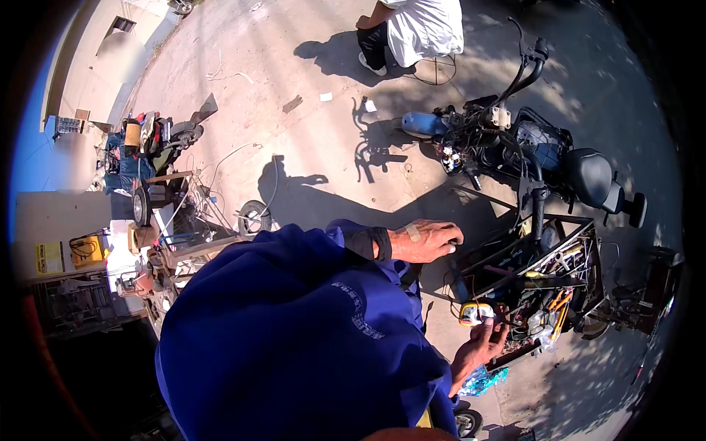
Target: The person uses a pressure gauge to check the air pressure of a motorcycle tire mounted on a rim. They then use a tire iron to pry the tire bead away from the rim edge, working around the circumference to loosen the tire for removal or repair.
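My left hand (428,241), with a tan plaster on its back, hangs beside the tool cart with its fingers curled closed; whatever they may hold is hidden. Lower down, my right hand (482,347) reaches over the cart's near edge, its fingers apart. Right by its fingertips lies a small yellow-and-white device (476,314), possibly a meter; I cannot tell whether they touch it. The metal-framed tool cart (593,253) is heaped with tools, among them orange-handled ones (562,303) and a clear plastic bag (544,332). My blue jacket (287,331) fills the lower middle.
A partly stripped electric scooter (507,132) with a black seat (590,176) stands beyond the cart. Another person (423,33) in white sits at the top. At the left are a loaded vehicle (140,151), a loose tyre (254,217) and cluttered scrap. Blue shiny wrapping (482,381) lies below the cart.
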Available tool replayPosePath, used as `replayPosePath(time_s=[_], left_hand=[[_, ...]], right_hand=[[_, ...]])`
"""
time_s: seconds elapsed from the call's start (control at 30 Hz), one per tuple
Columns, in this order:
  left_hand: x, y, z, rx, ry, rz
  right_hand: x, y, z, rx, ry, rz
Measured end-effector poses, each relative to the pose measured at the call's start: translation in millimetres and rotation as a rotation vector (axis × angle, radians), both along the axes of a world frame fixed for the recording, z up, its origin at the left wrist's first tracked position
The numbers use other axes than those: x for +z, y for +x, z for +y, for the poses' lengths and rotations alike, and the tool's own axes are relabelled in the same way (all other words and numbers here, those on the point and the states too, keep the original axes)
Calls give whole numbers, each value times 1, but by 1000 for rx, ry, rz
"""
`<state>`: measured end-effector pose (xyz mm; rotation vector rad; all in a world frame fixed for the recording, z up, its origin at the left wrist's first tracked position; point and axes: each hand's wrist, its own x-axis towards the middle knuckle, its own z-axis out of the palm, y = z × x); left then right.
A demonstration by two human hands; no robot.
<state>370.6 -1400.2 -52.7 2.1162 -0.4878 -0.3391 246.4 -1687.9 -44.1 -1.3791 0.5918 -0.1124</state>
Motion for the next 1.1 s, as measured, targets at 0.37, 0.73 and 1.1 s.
replayPosePath(time_s=[0.37, 0.73, 1.1], left_hand=[[-14, -120, 221, 659, -105, 64], [15, -230, 518, 1285, 53, 38], [-18, -217, 677, 1626, -46, 150]], right_hand=[[72, 89, 184, 505, 87, -145], [78, 129, 525, 923, 990, 319], [39, 231, 759, 1104, 271, 365]])
